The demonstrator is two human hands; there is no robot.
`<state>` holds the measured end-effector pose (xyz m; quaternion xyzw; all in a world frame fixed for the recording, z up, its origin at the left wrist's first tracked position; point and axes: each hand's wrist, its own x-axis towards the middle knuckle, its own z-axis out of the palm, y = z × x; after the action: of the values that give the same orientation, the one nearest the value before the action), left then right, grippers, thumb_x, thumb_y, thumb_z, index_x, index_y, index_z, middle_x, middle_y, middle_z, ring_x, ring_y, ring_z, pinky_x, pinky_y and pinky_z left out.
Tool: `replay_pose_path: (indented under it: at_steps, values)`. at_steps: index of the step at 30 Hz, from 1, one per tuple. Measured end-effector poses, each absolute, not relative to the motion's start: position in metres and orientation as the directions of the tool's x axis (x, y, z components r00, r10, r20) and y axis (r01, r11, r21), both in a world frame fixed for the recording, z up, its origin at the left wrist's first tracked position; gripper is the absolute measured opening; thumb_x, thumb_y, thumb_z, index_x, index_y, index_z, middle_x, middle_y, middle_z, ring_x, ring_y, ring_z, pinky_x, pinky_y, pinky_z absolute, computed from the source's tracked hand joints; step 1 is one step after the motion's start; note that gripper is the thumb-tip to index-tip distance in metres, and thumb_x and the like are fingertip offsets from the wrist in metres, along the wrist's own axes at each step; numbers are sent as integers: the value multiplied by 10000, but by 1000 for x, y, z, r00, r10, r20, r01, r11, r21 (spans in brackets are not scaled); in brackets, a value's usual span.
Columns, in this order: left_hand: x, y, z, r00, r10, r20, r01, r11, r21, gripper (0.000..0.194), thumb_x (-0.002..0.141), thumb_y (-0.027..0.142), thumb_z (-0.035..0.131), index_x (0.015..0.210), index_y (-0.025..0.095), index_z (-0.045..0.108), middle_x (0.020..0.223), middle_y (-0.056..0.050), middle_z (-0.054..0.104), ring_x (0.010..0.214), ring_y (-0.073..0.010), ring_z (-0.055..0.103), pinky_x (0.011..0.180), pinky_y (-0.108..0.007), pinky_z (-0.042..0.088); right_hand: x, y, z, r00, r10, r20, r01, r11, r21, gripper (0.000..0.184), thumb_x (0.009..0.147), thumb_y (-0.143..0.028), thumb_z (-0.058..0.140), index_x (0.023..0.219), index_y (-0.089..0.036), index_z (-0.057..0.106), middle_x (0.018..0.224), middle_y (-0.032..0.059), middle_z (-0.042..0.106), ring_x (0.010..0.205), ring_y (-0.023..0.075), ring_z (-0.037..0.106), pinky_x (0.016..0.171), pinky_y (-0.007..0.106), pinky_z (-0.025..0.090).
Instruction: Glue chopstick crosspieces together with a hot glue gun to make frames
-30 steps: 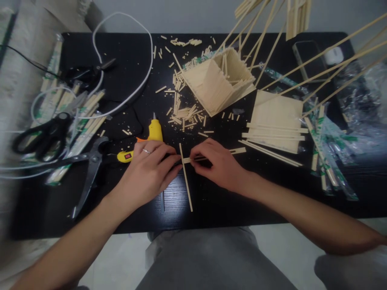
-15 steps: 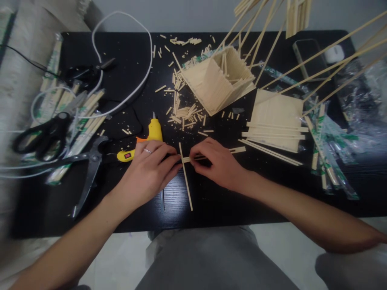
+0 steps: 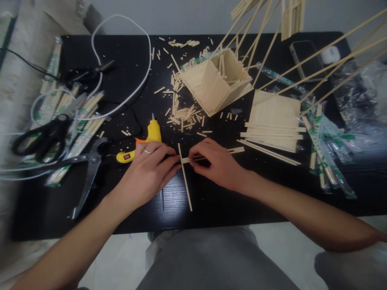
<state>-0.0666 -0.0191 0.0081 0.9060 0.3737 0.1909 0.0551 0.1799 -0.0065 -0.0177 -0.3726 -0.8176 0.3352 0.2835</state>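
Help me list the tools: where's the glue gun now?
In the head view, the yellow glue gun lies on the table left of centre, partly hidden by the left hand, with short wooden pieces to its right.

1 view: head cam, fwd + down, close range, wide FOV.
Sits at wearer's head ht, approx centred over near side of table [image 3: 223, 209], facing across it to wall [image 3: 187, 16] along top of frame. Pic squeezed vert by 1/4; outer margins blurry. Left hand [image 3: 151, 167] + right hand [image 3: 216, 163] land abt mid-frame, seen from above/behind; forearms [image 3: 78, 237] come in from lower L/R. Wearer's lap [image 3: 211, 257] + some floor [image 3: 115, 257] at btm. Long sticks [image 3: 350, 32] cut off by top/R edges.
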Motion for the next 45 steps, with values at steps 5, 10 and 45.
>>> replay_pose_path:
  at_steps: [5,10,45]
  values:
    - [-67,-19,6,637,714,292,657,-700,279,165,1030,250,674,1137,194,786,1091,-85,772,1033,-276,662,907,-446,456,180,-6,-20,-557,796,238,405,511,-758,145,981,-93,663,981,-229,612,970,17,741,956,214,628,882,349,506]
    - [-66,-19,8,661,682,313,643,-730,231,157,1036,240,667,1116,147,766,1073,-93,763,1027,-265,648,902,-422,450,180,-7,-20,-554,793,252,402,520,-753,159,975,-82,675,974,-228,611,961,16,741,945,212,630,869,341,509]
    - [-65,-19,8,643,701,309,638,-713,290,121,1044,225,656,1063,165,759,1057,-67,753,1003,-237,643,874,-402,426,180,-8,-19,-541,807,236,407,497,-766,162,972,-74,669,983,-230,625,962,18,738,963,215,645,878,348,530]
